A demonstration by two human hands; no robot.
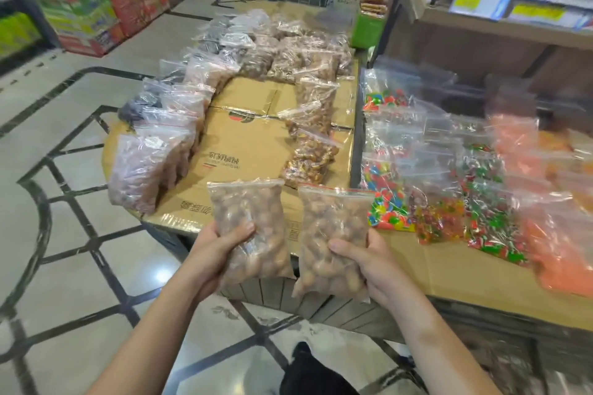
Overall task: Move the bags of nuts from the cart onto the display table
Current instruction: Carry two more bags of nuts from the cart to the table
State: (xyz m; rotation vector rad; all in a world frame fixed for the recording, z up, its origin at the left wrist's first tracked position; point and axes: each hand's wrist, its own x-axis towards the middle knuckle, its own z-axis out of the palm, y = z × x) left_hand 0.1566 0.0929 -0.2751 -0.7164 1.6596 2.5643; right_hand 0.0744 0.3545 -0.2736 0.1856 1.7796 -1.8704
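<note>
My left hand (pixel 215 248) grips a clear zip bag of brown nuts (pixel 248 218) by its lower part, held upright. A second, similar bag of nuts (pixel 333 228) stands upright in my right hand (pixel 369 263). Both bags hover over the near edge of the display table (pixel 231 144), whose top is covered with flattened cardboard. Several bags of nuts (pixel 150 167) line the table's left side, with more bags (pixel 309 157) down its right side and across the back. The cardboard in the middle is bare. No cart is in view.
To the right, bags of coloured candy (pixel 388 199) and orange snacks (pixel 558 253) lie on another cardboard-topped table. Shelving (pixel 500 29) stands behind it. Stacked red and green boxes (pixel 80 6) line the aisle at far left. Tiled floor lies at left and below.
</note>
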